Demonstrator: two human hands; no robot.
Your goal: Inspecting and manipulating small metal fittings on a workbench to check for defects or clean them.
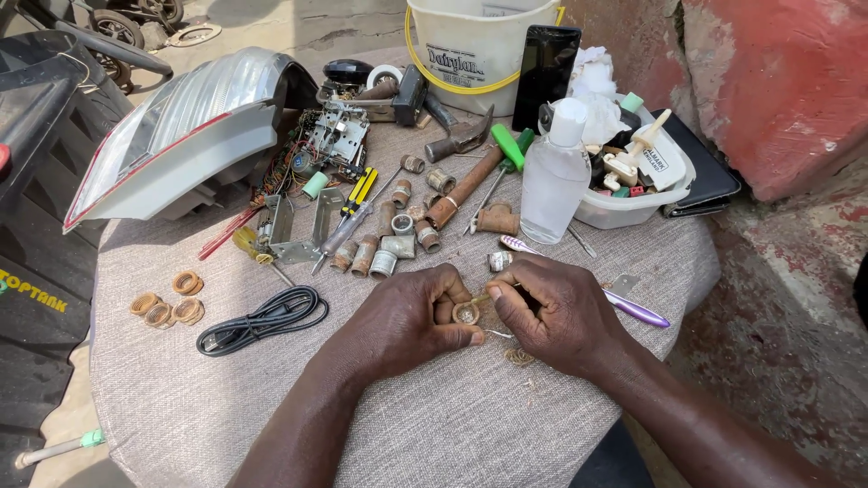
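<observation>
Between fingers (449, 336): fitting (467, 314) (bore camera-facing)

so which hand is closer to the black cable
Left. The left hand lies just right of the black cable; the right hand sits farther right, beyond the left one.

Pipe fittings (384, 248) lie behind hands (479, 316), cable (262, 321) perhaps left.
</observation>
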